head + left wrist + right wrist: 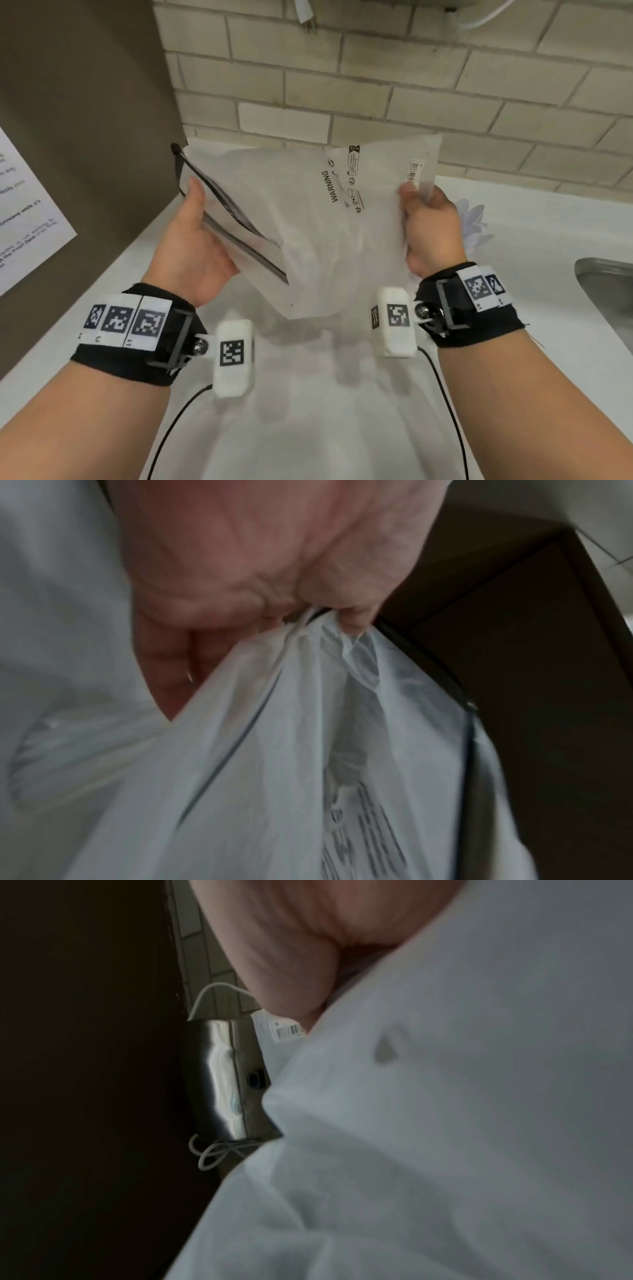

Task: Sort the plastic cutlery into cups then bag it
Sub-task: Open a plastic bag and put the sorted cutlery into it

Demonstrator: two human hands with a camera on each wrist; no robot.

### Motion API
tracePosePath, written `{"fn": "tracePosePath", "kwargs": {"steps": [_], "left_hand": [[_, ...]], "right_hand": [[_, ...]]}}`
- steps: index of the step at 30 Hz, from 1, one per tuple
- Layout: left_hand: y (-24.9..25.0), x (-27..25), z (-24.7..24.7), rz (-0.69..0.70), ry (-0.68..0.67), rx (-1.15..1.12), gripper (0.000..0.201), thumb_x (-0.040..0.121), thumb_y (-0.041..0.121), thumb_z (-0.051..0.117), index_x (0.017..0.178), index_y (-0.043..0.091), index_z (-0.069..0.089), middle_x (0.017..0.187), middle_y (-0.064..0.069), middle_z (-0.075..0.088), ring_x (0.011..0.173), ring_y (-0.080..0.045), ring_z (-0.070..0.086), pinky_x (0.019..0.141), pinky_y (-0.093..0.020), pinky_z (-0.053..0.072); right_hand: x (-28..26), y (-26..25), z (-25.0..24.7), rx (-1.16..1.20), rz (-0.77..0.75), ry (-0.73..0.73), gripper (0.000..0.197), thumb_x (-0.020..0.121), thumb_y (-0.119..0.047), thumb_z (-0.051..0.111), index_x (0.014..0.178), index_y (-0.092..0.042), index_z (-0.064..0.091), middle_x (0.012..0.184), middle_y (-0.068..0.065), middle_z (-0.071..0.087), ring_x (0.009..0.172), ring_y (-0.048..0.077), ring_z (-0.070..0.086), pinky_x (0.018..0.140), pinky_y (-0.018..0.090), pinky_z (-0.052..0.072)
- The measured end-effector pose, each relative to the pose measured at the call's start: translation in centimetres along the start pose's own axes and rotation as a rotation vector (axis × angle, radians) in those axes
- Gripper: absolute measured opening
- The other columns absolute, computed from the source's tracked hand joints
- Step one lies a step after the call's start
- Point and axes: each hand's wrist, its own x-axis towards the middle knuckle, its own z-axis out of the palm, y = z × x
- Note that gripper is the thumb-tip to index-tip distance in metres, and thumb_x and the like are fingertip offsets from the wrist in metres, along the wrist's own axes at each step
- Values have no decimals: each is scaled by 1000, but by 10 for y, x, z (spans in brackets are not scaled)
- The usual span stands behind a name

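A large frosted plastic bag (pixel 308 222) with a black zip strip and printed WARNING text hangs in the air above the white counter (pixel 308 394). My left hand (pixel 195 240) grips its zip end, thumb on top. My right hand (pixel 431 229) pinches the opposite edge near a barcode label (pixel 412 171). In the left wrist view the bag (pixel 308 750) bunches under my left hand (pixel 260 569). In the right wrist view the bag (pixel 445 1123) fills most of the picture below my right hand (pixel 291 947). No cutlery or cups show clearly; a faint ribbed shape lies blurred at the lower left of the left wrist view.
A dark cabinet side (pixel 85 137) with a paper notice stands at the left. A brick-tile wall (pixel 411 85) runs behind the counter. A steel sink (pixel 609 294) sits at the right edge. Something pale purple (pixel 476 219) lies behind my right hand.
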Motion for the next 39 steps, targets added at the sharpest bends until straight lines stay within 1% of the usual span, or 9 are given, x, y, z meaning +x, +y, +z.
{"fn": "tracePosePath", "kwargs": {"steps": [7, 9, 13, 15, 20, 26, 31, 33, 39], "left_hand": [[-26, -14, 34, 268, 47, 111, 43, 75, 65, 62, 109, 42, 48, 118, 15, 61, 113, -17, 60, 91, -37, 47], [-33, -11, 38, 169, -16, 132, 45, 81, 46, 68, 122, 35, 54, 124, 11, 65, 116, -14, 62, 99, -39, 47], [-33, 5, 26, 217, 247, 87, 36, 85, 4, 68, 118, 13, 59, 115, -6, 70, 106, -22, 67, 99, -47, 49], [-27, 10, 17, 263, 337, 122, 31, 84, -2, 66, 107, 16, 58, 108, -5, 69, 101, -21, 68, 97, -46, 51], [-21, 12, 6, 240, 332, 84, 22, 86, 4, 67, 106, 11, 65, 105, -7, 72, 97, -21, 70, 94, -42, 53], [-22, 5, 7, 286, 391, 127, 16, 88, 14, 67, 103, 17, 67, 105, -2, 73, 98, -17, 70, 96, -40, 52], [-13, -3, 21, 122, 97, 111, 41, 78, 22, 71, 119, 19, 64, 116, 0, 71, 109, -15, 67, 98, -38, 48], [-13, -5, 26, 6, -29, 59, 50, 75, 22, 68, 124, 13, 62, 118, -5, 70, 111, -19, 66, 99, -39, 48], [-17, -14, 38, -148, -223, -68, 59, 86, 49, 44, 131, 14, 59, 134, -12, 59, 125, -29, 55, 106, -45, 39]], "right_hand": [[-1, -3, 9, -112, -68, 91, 12, 95, -29, 52, 89, -22, 60, 84, 2, 66, 77, 19, 63, 79, 45, 55], [-8, -5, 9, -63, -80, -58, 4, 93, -23, 57, 96, -25, 58, 92, 1, 67, 83, 17, 65, 84, 45, 55], [-23, -3, 1, -263, -132, -466, 58, 82, 3, 65, 120, -36, 45, 109, -3, 66, 97, 13, 66, 77, 25, 56], [-19, -1, -6, -385, -153, -391, 55, 83, 9, 57, 120, -31, 46, 97, -1, 69, 77, 20, 66, 62, 32, 55], [-9, 8, -18, -225, -85, -121, 25, 80, -13, 65, 101, -26, 57, 101, 5, 70, 96, 26, 67, 90, 48, 54], [-13, 12, -20, -96, 86, -126, 17, 88, -31, 62, 86, -17, 71, 91, 11, 69, 84, 28, 61, 82, 50, 49], [-23, 7, -11, -230, 54, -222, 34, 94, -29, 58, 84, 3, 67, 69, 10, 60, 60, 17, 57, 63, 35, 55], [-24, 10, -6, -274, -8, -204, 46, 91, -28, 62, 79, 16, 55, 60, 12, 40, 46, 16, 37, 44, 24, 38], [-35, 16, 11, -140, 91, -339, 9, 95, -5, 53, 88, -3, 59, 51, 1, 51, 39, 9, 45, 39, 20, 37]]}}
